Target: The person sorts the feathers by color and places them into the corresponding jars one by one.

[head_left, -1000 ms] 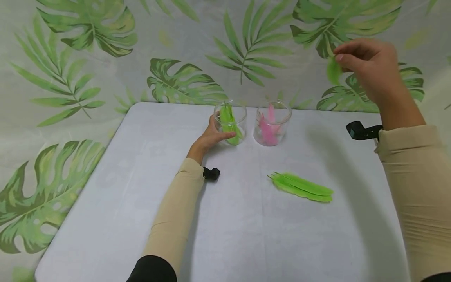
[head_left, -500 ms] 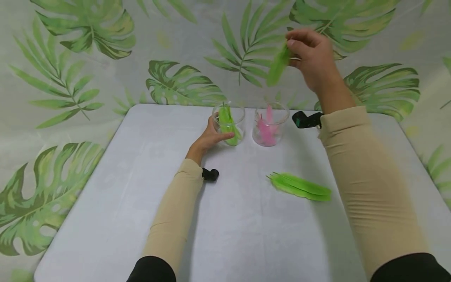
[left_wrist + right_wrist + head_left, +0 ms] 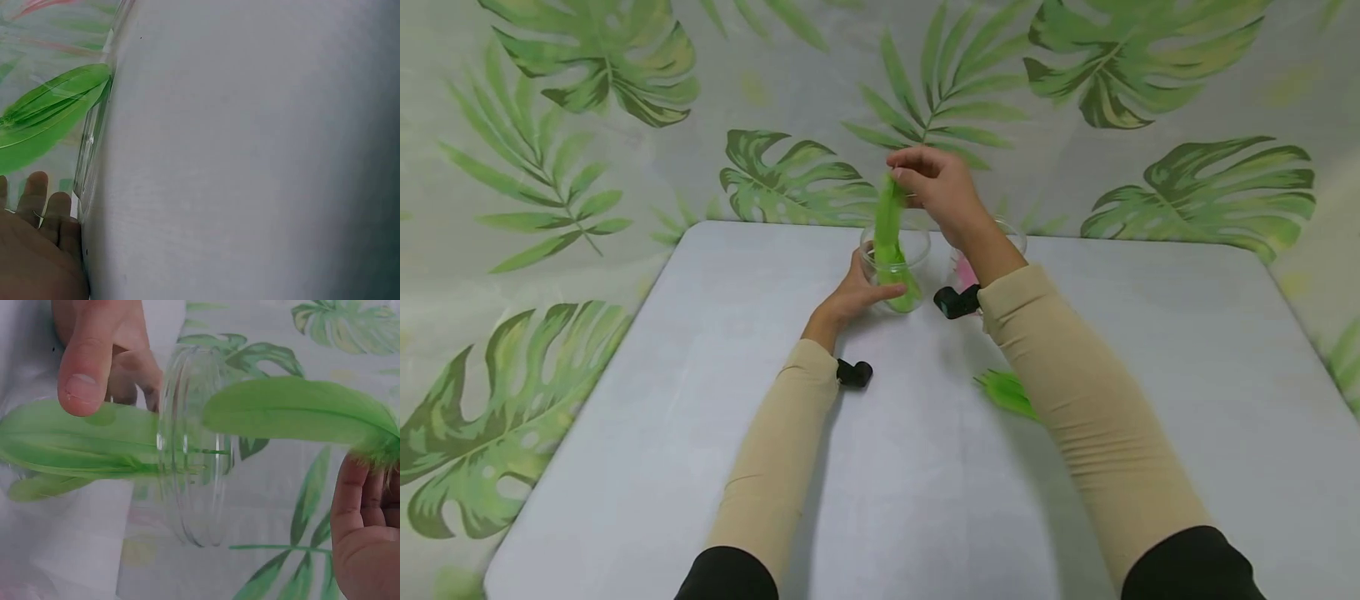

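My left hand [image 3: 856, 293] grips a clear round jar [image 3: 187, 519] near the table's back edge, thumb on the near side. Green feathers [image 3: 69, 440] stand inside it, quill ends up. Between the fingertips of my right hand [image 3: 946, 190] a green feather [image 3: 294, 412] is pinched by its quill end. It hangs vane down, its tip right at the jar's mouth in the right wrist view. In the left wrist view, green feathers [image 3: 56, 112] show through the jar wall beside my left fingers [image 3: 34, 190].
To the right stands a second clear jar [image 3: 1019, 240] with pink feathers [image 3: 964, 272], partly hidden by my right wrist. More green feathers [image 3: 1006, 392] lie on the white table [image 3: 895, 483], partly covered by my right forearm. A leaf-patterned cloth [image 3: 647, 167] hangs behind the table.
My right hand has moved left and down with the green feather, from the upper right to above the left jar. The left hand still holds the jar in place.
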Demonstrator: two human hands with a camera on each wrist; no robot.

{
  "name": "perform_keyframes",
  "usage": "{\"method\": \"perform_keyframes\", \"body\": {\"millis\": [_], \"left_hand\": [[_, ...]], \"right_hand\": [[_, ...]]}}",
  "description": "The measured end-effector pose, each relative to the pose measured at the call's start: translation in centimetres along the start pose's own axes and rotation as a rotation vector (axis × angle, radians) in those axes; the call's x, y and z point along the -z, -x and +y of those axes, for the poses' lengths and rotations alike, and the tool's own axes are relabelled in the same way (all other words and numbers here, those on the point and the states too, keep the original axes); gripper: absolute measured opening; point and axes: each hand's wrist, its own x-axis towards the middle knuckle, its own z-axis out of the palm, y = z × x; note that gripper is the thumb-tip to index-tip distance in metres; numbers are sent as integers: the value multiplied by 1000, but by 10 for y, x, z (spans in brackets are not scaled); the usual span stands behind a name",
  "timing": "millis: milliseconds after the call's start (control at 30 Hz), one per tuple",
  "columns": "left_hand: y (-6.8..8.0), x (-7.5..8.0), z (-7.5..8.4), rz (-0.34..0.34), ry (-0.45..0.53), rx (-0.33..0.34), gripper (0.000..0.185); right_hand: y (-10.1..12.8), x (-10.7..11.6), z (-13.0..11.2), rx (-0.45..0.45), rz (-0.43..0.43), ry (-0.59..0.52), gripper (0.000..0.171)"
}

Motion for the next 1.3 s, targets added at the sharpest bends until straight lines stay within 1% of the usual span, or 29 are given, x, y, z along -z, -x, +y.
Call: {"method": "perform_keyframes", "body": {"millis": [267, 400, 567, 733, 933, 1067, 1200, 1300], "left_hand": [[0, -1, 0, -12, 9, -34, 105], [1, 0, -1, 0, 1, -21, 106], [1, 1, -1, 16, 2, -9, 108], [0, 0, -1, 10, 3, -3, 109], [0, -1, 0, 5, -2, 7, 108], [0, -1, 2, 1, 1, 5, 108], [0, -1, 2, 3, 8, -4, 108], [0, -1, 2, 6, 10, -6, 107]], "right_hand": [[1, 5, 10, -31, -15, -23, 26], [0, 7, 16, -52, -4, -22, 28], [-2, 9, 24, -54, 30, -3, 29], [-3, 10, 30, -62, 63, -8, 25], [-4, 9, 31, -65, 64, -17, 23], [-4, 8, 30, -81, 57, 9, 24], [-3, 9, 29, -80, 31, 77, 34], [-2, 10, 27, -58, 13, 135, 41]]}}
